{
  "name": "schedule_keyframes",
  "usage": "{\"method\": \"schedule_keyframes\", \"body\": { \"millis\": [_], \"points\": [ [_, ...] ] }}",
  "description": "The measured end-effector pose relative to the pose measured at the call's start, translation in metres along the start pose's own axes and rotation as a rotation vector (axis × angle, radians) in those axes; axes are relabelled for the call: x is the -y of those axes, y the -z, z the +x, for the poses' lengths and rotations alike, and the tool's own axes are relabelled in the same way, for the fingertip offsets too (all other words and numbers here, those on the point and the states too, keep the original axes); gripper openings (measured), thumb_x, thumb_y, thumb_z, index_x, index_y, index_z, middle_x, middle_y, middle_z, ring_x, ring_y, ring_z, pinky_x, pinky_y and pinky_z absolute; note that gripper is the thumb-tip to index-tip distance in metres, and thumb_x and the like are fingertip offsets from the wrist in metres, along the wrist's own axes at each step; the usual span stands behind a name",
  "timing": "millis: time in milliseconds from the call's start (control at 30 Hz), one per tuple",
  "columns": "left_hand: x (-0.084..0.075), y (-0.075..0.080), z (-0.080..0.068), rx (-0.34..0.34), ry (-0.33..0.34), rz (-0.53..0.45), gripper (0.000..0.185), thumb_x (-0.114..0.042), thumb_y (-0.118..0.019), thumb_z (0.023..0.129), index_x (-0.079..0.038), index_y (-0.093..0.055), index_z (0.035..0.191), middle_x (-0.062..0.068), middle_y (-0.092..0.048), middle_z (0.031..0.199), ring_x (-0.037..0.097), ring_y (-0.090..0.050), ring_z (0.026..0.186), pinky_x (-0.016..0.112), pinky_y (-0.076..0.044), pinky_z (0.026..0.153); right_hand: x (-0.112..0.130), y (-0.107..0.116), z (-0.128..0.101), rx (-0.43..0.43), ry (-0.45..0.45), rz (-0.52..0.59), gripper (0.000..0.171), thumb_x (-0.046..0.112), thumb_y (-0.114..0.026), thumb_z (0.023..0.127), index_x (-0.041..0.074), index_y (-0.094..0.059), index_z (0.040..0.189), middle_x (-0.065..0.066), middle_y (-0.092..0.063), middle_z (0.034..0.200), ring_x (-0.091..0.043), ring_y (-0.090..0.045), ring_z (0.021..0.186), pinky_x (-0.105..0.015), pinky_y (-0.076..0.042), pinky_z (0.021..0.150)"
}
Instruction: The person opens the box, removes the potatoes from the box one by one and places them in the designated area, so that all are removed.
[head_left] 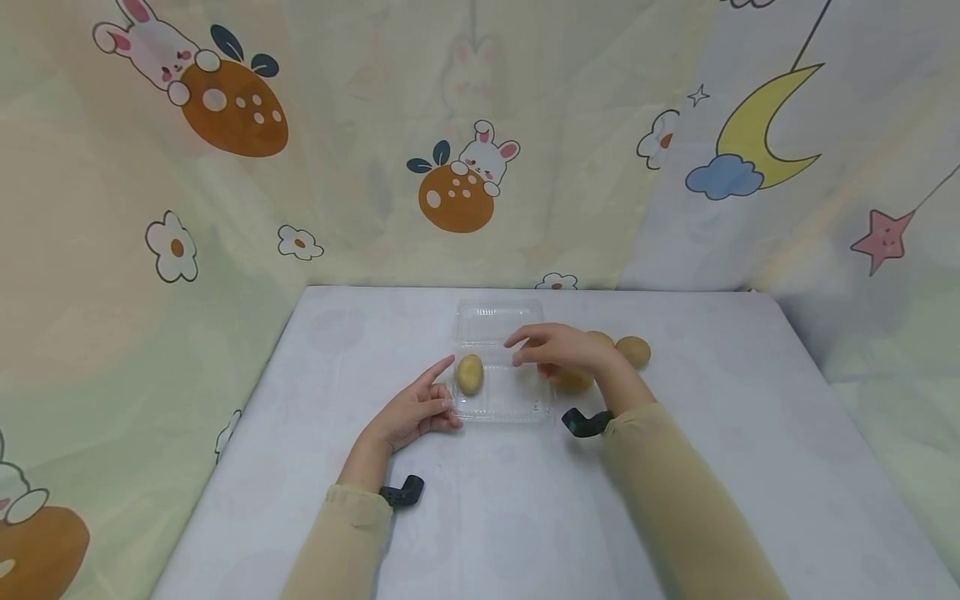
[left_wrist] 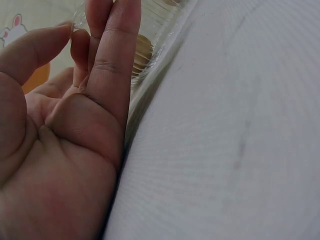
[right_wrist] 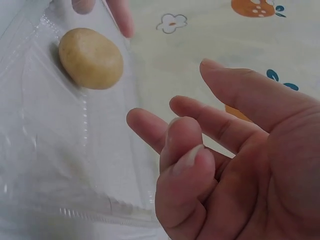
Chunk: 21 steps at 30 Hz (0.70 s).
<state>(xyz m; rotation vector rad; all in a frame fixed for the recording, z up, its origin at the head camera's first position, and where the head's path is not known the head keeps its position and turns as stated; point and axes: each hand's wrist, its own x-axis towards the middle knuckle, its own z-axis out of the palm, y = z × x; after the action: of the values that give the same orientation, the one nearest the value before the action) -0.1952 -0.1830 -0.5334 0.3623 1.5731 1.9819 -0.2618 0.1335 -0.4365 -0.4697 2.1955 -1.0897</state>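
A clear plastic clamshell box [head_left: 517,408] lies with its lid folded back, away from me. One potato [head_left: 470,375] sits in its left part; it also shows in the right wrist view as a smooth yellow-brown potato [right_wrist: 91,59]. At the box's left edge, my left hand [head_left: 412,412] pinches the rim between thumb and fingers, the index finger stretched along the side. Over the right part of the box hovers my right hand [head_left: 562,346], its fingers loosely bent and holding nothing, as the right wrist view shows.
Right of the box, partly behind my right hand and forearm, lie more potatoes: one potato [head_left: 633,352] farthest right, another potato [head_left: 600,337] beside it, and a nearer potato [head_left: 573,381]. The white table [head_left: 480,517] ends at a patterned cloth wall [head_left: 360,167].
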Motion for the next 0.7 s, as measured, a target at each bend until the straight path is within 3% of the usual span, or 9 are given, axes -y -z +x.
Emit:
{"method": "schedule_keyframes", "body": {
  "millis": [233, 367, 567, 700],
  "points": [
    [0.0, 0.0, 0.0, -0.008, 0.013, 0.005, 0.077, -0.005, -0.056, 0.099, -0.035, -0.017, 0.158, 0.002, -0.057, 0.09, 0.02, -0.073, 0.086, 0.041, -0.06, 0.088, 0.008, -0.009, 0.011, 0.026, -0.019, -0.058, 0.05, 0.048, -0.068, 0.09, 0.032, -0.058, 0.136, -0.012, -0.061, 0.084, -0.021, -0.057, 0.065, -0.04, -0.054, 0.074],
    [0.001, 0.001, 0.0, 0.013, -0.002, 0.007, 0.078, -0.005, -0.055, 0.099, -0.032, -0.013, 0.159, 0.001, -0.057, 0.09, 0.02, -0.073, 0.087, 0.04, -0.06, 0.088, 0.008, -0.014, 0.022, 0.077, -0.015, -0.046, 0.05, 0.042, -0.065, 0.094, 0.03, -0.054, 0.141, -0.018, -0.062, 0.1, -0.021, -0.054, 0.065, -0.037, -0.053, 0.069],
    [0.002, 0.002, 0.001, 0.016, -0.004, 0.001, 0.076, -0.005, -0.054, 0.1, -0.033, -0.015, 0.158, 0.002, -0.057, 0.091, 0.02, -0.073, 0.087, 0.04, -0.06, 0.087, 0.008, -0.023, 0.033, 0.134, 0.015, -0.056, 0.054, 0.036, -0.062, 0.096, 0.034, -0.045, 0.147, 0.001, -0.062, 0.13, -0.022, -0.058, 0.07, -0.033, -0.054, 0.069],
    [0.003, 0.002, 0.001, 0.017, -0.007, 0.0, 0.076, -0.005, -0.054, 0.1, -0.033, -0.015, 0.159, 0.001, -0.057, 0.091, 0.02, -0.072, 0.087, 0.041, -0.06, 0.088, 0.007, -0.029, 0.04, 0.134, 0.012, -0.066, 0.053, 0.035, -0.06, 0.097, 0.038, -0.044, 0.147, 0.002, -0.061, 0.134, -0.021, -0.059, 0.073, -0.031, -0.054, 0.069]
  ]
}}
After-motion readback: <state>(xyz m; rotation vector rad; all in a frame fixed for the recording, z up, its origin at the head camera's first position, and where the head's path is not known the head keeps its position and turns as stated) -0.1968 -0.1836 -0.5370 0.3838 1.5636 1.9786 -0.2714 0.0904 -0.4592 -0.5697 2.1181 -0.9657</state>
